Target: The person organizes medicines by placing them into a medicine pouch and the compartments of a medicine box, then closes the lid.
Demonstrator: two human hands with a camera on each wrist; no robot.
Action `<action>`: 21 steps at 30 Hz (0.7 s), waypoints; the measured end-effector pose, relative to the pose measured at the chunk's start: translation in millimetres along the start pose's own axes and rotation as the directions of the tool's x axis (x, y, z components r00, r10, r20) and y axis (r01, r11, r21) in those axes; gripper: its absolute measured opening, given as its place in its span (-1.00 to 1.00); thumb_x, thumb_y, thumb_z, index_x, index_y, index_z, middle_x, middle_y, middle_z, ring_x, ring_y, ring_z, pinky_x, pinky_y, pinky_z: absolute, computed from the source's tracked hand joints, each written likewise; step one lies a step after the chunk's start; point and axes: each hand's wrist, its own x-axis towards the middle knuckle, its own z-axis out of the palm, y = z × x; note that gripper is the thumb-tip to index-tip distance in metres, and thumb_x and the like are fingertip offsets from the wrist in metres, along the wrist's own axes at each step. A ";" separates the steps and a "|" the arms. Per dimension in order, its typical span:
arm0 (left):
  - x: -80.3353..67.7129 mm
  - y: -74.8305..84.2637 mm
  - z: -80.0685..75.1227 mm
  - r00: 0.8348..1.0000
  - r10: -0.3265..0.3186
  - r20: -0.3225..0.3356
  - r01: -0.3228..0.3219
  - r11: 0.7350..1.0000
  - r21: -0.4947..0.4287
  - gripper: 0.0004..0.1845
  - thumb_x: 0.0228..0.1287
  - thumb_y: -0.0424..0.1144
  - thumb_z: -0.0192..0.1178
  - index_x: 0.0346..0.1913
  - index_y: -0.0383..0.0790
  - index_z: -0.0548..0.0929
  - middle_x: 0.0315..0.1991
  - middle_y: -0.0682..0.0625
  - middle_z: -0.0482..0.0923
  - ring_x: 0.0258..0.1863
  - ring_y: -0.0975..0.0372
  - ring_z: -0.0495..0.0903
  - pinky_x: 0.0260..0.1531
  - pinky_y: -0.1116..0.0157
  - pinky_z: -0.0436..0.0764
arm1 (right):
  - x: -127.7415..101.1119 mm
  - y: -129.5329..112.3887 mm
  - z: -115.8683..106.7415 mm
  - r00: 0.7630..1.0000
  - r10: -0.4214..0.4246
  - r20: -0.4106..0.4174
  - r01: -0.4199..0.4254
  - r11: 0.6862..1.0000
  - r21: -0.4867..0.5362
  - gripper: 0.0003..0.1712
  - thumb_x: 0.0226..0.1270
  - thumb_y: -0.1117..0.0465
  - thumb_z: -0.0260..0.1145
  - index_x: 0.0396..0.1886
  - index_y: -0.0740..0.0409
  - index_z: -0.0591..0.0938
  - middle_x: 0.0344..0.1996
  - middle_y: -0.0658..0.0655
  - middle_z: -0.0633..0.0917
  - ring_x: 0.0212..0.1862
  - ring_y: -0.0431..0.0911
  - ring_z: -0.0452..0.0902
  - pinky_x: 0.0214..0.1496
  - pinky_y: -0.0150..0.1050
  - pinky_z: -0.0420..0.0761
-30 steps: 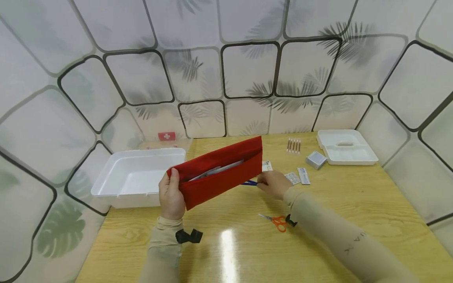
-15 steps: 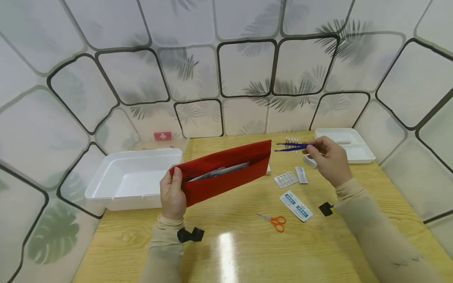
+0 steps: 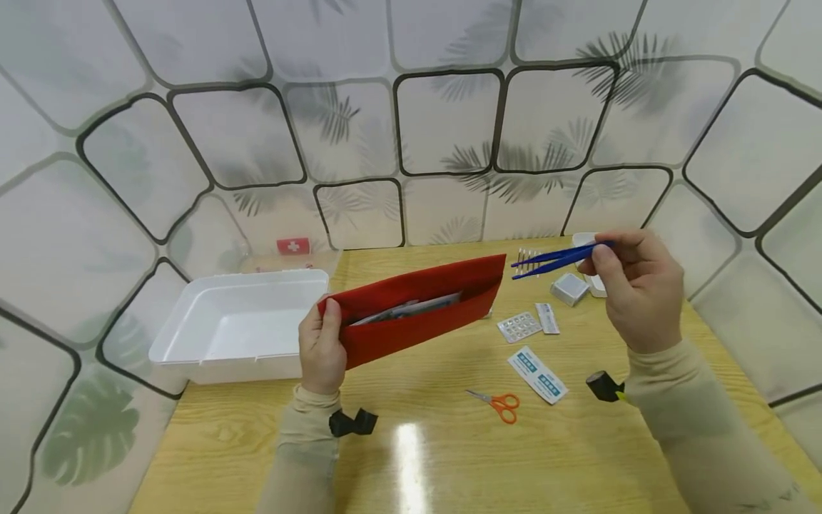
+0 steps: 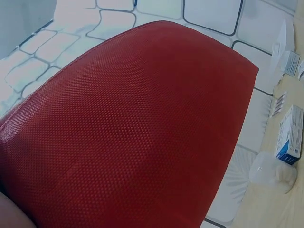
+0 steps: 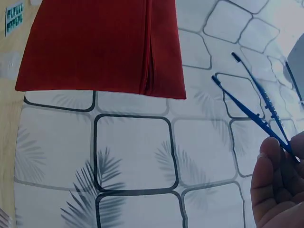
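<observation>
My left hand (image 3: pixel 323 348) grips the left end of a red fabric pouch (image 3: pixel 411 321), held above the table with its opening toward me. Pale flat packets (image 3: pixel 411 308) show inside the opening. Between thumb and fingers my right hand (image 3: pixel 642 289) pinches blue tweezers (image 3: pixel 559 258) at their joined end. Their two tips are spread apart and point left, just right of the pouch's far corner. In the right wrist view the tweezers (image 5: pixel 259 107) stand apart from the pouch (image 5: pixel 95 47). The pouch (image 4: pixel 128 128) fills most of the left wrist view.
On the wooden table (image 3: pixel 462 457) lie orange-handled scissors (image 3: pixel 501 407), a white-and-teal packet (image 3: pixel 538 375), a blister pack (image 3: pixel 519 327) and a small sachet (image 3: pixel 547 318). A small box (image 3: pixel 569 289) sits behind them. A white plastic bin (image 3: pixel 237 321) stands at left.
My right hand has picked the tweezers up from the table beside the pouch and carried them up and to the right. The left hand and pouch have shifted slightly right.
</observation>
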 end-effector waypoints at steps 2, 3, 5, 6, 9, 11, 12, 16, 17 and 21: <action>-0.8 -0.3 1.6 1.000 -0.007 0.007 0.007 1.000 0.008 -0.61 0.52 -0.27 -0.12 -0.14 -0.68 0.48 -0.29 0.14 0.66 -0.28 0.27 0.61 -0.21 0.36 0.53 | -2.8 -3.0 7.8 0.999 -0.018 0.028 0.020 0.997 -0.081 -0.84 0.21 0.58 0.20 -0.25 0.69 0.53 -0.42 0.16 0.68 -0.46 -0.18 0.64 -0.38 -0.45 0.60; -1.3 -0.6 2.3 1.000 -0.009 0.011 0.009 1.000 0.010 -0.60 0.52 -0.27 -0.12 -0.14 -0.68 0.48 -0.29 0.15 0.66 -0.28 0.28 0.61 -0.21 0.36 0.53 | -4.2 -3.6 11.7 0.999 -0.026 0.044 0.031 0.992 -0.121 -0.86 0.18 0.58 0.22 -0.28 0.68 0.54 -0.44 0.16 0.68 -0.46 -0.20 0.64 -0.40 -0.47 0.59; -2.2 -1.5 3.4 1.000 -0.011 0.021 0.010 1.000 0.014 -0.60 0.52 -0.27 -0.12 -0.15 -0.67 0.50 -0.29 0.14 0.66 -0.28 0.27 0.61 -0.20 0.36 0.53 | -6.7 -3.5 18.9 0.996 -0.035 0.076 0.051 0.974 -0.221 -0.89 0.12 0.60 0.25 -0.33 0.62 0.58 -0.48 0.15 0.67 -0.48 -0.24 0.62 -0.42 -0.50 0.56; -2.7 -1.9 3.9 1.000 -0.012 0.023 0.011 1.000 0.018 -0.61 0.52 -0.27 -0.12 -0.15 -0.67 0.50 -0.29 0.14 0.66 -0.28 0.27 0.61 -0.20 0.36 0.53 | -7.4 -2.8 22.2 0.995 -0.040 0.092 0.064 0.959 -0.277 -0.89 0.09 0.59 0.27 -0.34 0.58 0.60 -0.50 0.16 0.67 -0.49 -0.27 0.60 -0.43 -0.52 0.55; -4.3 -2.3 4.7 1.000 -0.008 0.028 0.008 0.999 0.033 -0.62 0.51 -0.29 -0.12 -0.16 -0.66 0.51 -0.29 0.15 0.66 -0.27 0.27 0.61 -0.21 0.36 0.53 | -8.7 -0.1 30.7 0.991 -0.044 0.126 0.091 0.913 -0.398 -0.83 0.02 0.59 0.32 -0.33 0.46 0.65 -0.52 0.16 0.67 -0.51 -0.33 0.55 -0.43 -0.56 0.51; -5.1 -2.2 5.3 1.000 -0.006 0.030 0.005 0.999 0.033 -0.62 0.51 -0.29 -0.12 -0.15 -0.65 0.52 -0.28 0.15 0.65 -0.27 0.27 0.60 -0.21 0.36 0.53 | -8.7 1.8 35.4 0.989 -0.045 0.138 0.105 0.877 -0.469 -0.82 0.01 0.56 0.35 -0.32 0.39 0.66 -0.52 0.14 0.67 -0.51 -0.37 0.52 -0.43 -0.57 0.48; -5.4 -2.2 5.6 1.000 -0.004 0.030 0.004 1.000 0.029 -0.63 0.51 -0.29 -0.12 -0.15 -0.65 0.52 -0.28 0.14 0.65 -0.27 0.27 0.60 -0.21 0.36 0.53 | -8.6 2.5 37.4 0.988 -0.047 0.146 0.114 0.860 -0.497 -0.82 0.02 0.53 0.36 -0.32 0.36 0.66 -0.52 0.13 0.68 -0.52 -0.38 0.50 -0.43 -0.58 0.47; -5.7 -2.2 7.1 0.999 0.001 0.036 -0.001 1.000 0.014 -0.64 0.51 -0.30 -0.12 -0.13 -0.64 0.52 -0.27 0.14 0.65 -0.25 0.27 0.60 -0.20 0.36 0.53 | -10.7 6.7 43.4 0.984 -0.059 0.168 0.147 0.803 -0.578 -0.85 0.03 0.46 0.38 -0.35 0.27 0.66 -0.55 0.08 0.68 -0.56 -0.35 0.44 -0.46 -0.57 0.42; -5.7 -2.3 7.6 0.999 0.003 0.037 -0.004 1.000 0.013 -0.64 0.51 -0.31 -0.12 -0.14 -0.64 0.52 -0.27 0.14 0.65 -0.25 0.27 0.60 -0.19 0.36 0.53 | -11.4 7.8 44.7 0.983 -0.060 0.176 0.154 0.792 -0.591 -0.85 0.03 0.45 0.38 -0.35 0.26 0.67 -0.56 0.07 0.68 -0.57 -0.34 0.43 -0.48 -0.57 0.40; -5.5 -2.2 9.2 0.999 0.009 0.043 -0.010 1.000 0.023 -0.64 0.51 -0.31 -0.12 -0.14 -0.64 0.53 -0.28 0.15 0.65 -0.25 0.28 0.60 -0.19 0.36 0.54 | -13.9 12.6 50.2 0.975 -0.050 0.218 0.184 0.737 -0.651 -0.87 0.04 0.38 0.40 -0.35 0.20 0.67 -0.58 0.03 0.67 -0.59 -0.27 0.42 -0.54 -0.52 0.33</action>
